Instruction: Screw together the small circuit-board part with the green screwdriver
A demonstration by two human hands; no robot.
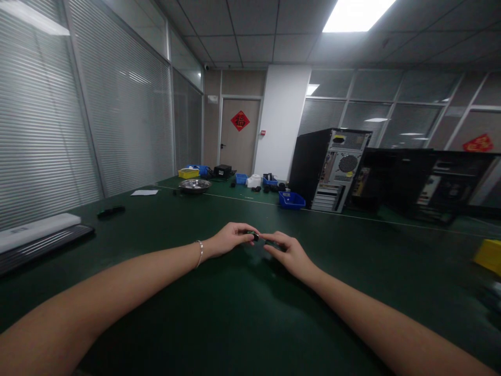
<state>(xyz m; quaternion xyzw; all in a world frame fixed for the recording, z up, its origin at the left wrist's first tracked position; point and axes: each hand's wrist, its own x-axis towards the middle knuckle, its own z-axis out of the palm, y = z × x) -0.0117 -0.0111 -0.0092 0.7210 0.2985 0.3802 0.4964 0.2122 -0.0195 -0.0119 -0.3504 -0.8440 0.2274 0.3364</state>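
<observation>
Over the green tabletop [219, 324], near the middle of the view, my left hand [229, 239] pinches a small dark part [255, 236] between thumb and fingers. The part looks black with a pale spot; its exact kind is too small to make out. Just to its right is my right hand [291, 254], index fingertip at or against the part. A gap shows between that hand's index finger and thumb, and I see nothing held there. A bracelet circles my left wrist.
A computer tower [329, 169] stands at the back right, with a blue bin [291, 200] beside it. Farther back are a metal bowl [194, 186] and a yellow bin [188, 173]. A white-and-black device [43, 237] lies at left; another yellow bin [488, 257] is at right.
</observation>
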